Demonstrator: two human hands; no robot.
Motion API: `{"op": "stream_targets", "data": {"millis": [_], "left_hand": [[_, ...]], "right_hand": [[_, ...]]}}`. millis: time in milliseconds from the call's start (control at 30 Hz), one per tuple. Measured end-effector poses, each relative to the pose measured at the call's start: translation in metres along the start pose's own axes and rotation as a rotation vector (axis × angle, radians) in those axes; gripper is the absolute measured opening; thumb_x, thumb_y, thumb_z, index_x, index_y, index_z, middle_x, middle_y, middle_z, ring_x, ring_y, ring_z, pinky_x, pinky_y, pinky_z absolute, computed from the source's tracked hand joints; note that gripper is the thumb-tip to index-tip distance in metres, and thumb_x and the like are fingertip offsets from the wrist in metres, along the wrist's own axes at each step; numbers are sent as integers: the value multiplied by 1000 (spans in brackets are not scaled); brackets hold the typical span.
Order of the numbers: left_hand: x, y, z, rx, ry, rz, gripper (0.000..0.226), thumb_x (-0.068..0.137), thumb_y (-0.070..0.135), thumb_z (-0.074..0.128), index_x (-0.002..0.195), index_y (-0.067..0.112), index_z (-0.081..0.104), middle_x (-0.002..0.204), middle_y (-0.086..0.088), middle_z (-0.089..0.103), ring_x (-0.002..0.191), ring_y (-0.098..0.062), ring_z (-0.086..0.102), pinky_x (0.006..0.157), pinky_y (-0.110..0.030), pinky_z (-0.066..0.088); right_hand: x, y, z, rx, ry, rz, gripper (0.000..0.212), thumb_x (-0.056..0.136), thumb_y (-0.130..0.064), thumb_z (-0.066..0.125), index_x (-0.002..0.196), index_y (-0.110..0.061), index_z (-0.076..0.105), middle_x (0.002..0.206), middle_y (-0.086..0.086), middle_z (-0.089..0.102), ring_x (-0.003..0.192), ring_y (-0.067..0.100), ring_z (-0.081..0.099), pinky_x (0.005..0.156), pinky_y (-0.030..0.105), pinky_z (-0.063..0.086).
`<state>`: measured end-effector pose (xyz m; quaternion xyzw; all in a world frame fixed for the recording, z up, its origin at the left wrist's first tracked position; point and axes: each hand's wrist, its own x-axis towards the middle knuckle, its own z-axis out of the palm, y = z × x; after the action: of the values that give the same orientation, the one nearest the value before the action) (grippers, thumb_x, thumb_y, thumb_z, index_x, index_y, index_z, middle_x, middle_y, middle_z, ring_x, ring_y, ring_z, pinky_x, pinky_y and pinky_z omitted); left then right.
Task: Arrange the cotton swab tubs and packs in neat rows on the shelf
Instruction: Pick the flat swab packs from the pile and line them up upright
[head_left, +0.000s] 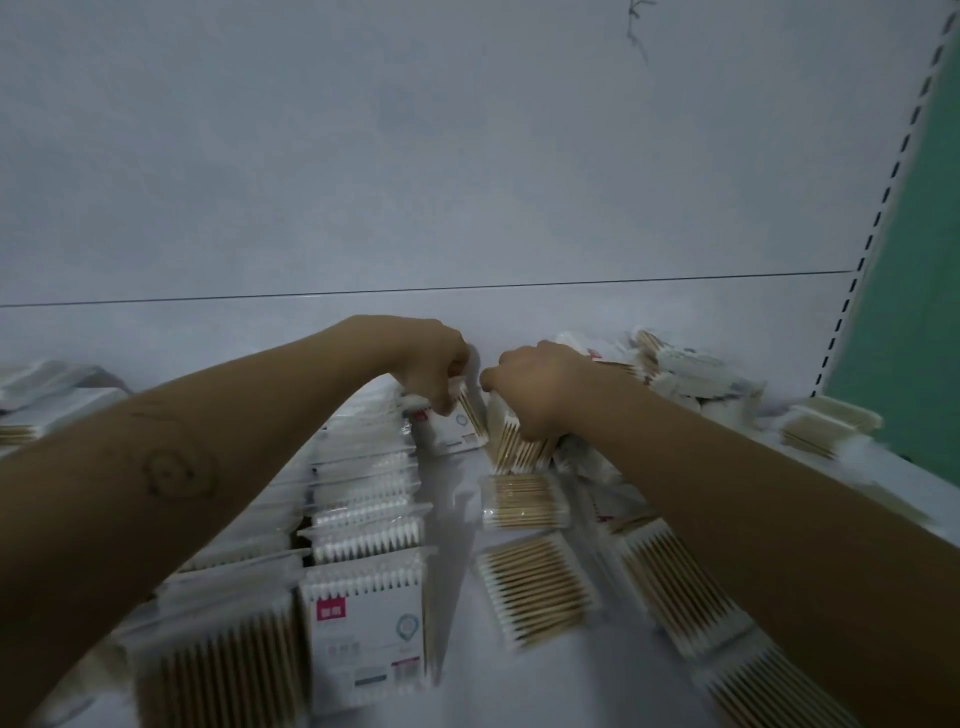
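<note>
upright swab packs (363, 519) stand in a row at 7 o'clock; wooden-stick packs (535, 587) lie flat at 5 o'clock; loose heap (691, 374) at 3 o'clock.

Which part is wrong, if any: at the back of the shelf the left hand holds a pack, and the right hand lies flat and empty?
The right hand is the mistake. The head view shows it gripping a wooden-swab pack, not flat and empty. The left hand does hold a labelled pack at the back of the shelf.
</note>
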<state>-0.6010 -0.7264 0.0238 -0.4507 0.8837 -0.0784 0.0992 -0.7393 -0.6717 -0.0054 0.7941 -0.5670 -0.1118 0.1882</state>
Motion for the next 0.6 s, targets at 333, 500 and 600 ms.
{"op": "stream_targets", "data": {"millis": [333,500,600], "left_hand": [[-3,11,10,237,203,-13,54,76,42,76,120,20,55,109,-1,62,96,-23,61,71,-32,45],[-8,-1,21,166,124,-46,25,82,12,65,106,14,63,95,-3,61,82,-22,56,64,-31,43],[-8,-10,14,-51,125,-33,29,84,5,57,110,15,64,103,0,64,92,-21,59,81,-33,52]], "right_hand": [[2,-3,-20,33,-7,-20,35,90,-44,61,120,-25,62,113,0,59,101,21,58,80,33,47],[-6,-1,-36,43,-21,-38,29,100,-36,47,121,-19,57,104,1,53,92,19,51,75,32,39],[-4,1,-45,55,-14,-31,27,98,-34,52,118,-18,59,107,2,56,92,20,54,72,31,40]]}}
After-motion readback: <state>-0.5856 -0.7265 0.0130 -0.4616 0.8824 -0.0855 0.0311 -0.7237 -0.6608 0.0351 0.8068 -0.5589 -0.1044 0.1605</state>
